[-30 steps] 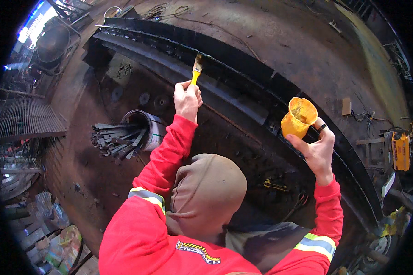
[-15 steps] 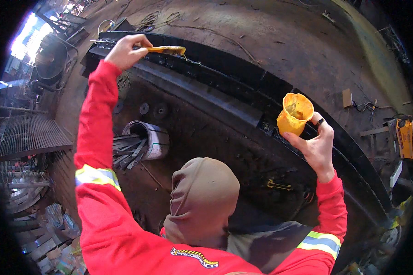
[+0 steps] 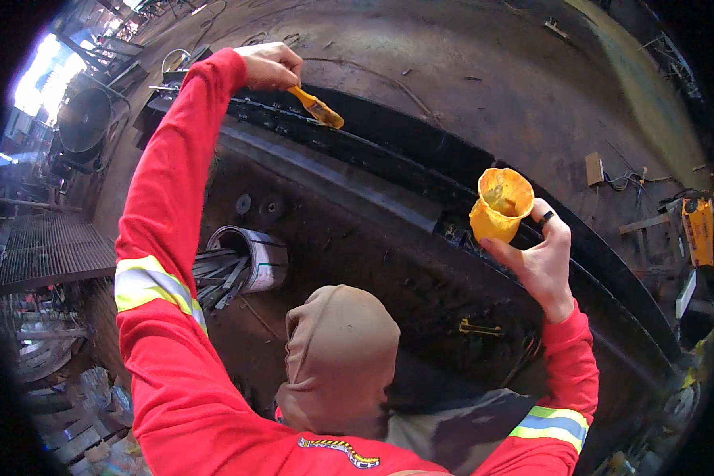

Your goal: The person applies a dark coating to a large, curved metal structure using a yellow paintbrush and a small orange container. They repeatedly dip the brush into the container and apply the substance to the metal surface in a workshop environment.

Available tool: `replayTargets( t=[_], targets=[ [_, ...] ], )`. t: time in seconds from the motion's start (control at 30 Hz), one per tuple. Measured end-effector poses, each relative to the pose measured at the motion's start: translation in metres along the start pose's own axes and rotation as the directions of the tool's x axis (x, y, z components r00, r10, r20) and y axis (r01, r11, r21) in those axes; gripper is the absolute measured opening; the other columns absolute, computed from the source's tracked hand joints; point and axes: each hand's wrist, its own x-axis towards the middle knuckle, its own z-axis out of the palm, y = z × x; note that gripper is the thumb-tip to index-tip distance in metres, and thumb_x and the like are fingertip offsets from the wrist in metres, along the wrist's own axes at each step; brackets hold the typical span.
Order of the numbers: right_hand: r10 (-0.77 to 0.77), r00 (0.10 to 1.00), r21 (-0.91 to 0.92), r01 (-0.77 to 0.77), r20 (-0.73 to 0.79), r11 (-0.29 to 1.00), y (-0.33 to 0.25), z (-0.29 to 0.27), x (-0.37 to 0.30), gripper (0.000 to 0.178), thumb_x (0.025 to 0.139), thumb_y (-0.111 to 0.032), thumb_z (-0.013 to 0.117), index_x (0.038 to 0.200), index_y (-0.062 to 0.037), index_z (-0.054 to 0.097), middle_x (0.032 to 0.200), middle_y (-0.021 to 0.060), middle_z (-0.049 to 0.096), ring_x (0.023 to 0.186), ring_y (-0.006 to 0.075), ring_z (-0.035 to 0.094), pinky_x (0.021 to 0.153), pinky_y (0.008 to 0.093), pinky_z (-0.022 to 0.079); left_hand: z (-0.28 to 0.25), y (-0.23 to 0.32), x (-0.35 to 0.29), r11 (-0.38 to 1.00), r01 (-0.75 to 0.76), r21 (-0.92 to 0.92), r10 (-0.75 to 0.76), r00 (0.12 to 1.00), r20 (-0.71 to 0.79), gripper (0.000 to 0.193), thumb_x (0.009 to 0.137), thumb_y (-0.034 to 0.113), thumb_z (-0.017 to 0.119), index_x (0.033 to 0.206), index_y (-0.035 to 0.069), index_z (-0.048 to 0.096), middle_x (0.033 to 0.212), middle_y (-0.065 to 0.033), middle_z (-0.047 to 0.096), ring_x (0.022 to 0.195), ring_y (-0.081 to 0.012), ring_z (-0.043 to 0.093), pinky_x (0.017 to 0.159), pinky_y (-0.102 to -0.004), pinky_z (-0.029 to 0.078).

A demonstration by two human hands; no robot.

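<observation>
In my left hand (image 3: 271, 67), closed round its handle, is a paintbrush (image 3: 319, 109) with a yellow handle. Its coated bristle end points down and right, close over the long dark steel beam (image 3: 404, 151); whether it touches the metal I cannot tell. My right hand (image 3: 541, 252) wraps round a yellow cup (image 3: 496, 226), thumb on the near side, with a dark ring on one finger. The cup's mouth tips toward me and shows a yellowish-brown substance inside. It hangs above the right part of the beam.
A white bucket (image 3: 268, 260) lies tipped on the floor, full of metal strips. Round discs (image 3: 271, 207) sit behind it. Metal grating (image 3: 55, 250) stands at the left. To the right are a small wooden block (image 3: 594, 169) with cables and a yellow tool (image 3: 698, 230).
My left hand has moved right and slightly up, and the brush has swung from level to pointing down toward the beam. The cup in my right hand has shifted slightly left.
</observation>
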Motion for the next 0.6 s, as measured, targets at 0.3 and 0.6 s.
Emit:
replayTargets(
  t=[0.3, 0.6],
  targets=[
    [-0.017, 1.000, 0.028, 0.016, 0.019, 0.999, 0.006, -0.001, 0.000, 0.048, 0.066, -0.018, 0.093, 0.104, 0.0002, 0.069, 0.103, 0.0081, 0.072, 0.097, 0.0177, 0.067, 0.092, 0.0320, 0.050, 0.072, -0.074, -0.065, 0.795, -0.201, -0.572, -0.060, 0.913, -0.404, 0.022, 0.089, 0.013, 0.057, 0.106, 0.004, 0.068, 0.067, 0.0046, 0.050, 0.051, -0.0038, 0.043, 0.045, -0.0216, 0.030],
    [0.015, 0.999, 0.038, -0.016, 0.047, 0.999, 0.009, -0.003, 0.002, 0.048, 0.067, -0.019, 0.092, 0.105, 0.0001, 0.069, 0.102, 0.0071, 0.071, 0.098, 0.0174, 0.067, 0.093, 0.0319, 0.049, 0.194, -0.046, -0.068, 0.977, -0.134, -0.166, -0.100, 0.404, -0.909, 0.021, 0.080, 0.005, 0.065, 0.100, 0.001, 0.063, 0.080, -0.0162, 0.066, 0.073, -0.0282, 0.068, 0.071, -0.0362, 0.052]
  ],
)
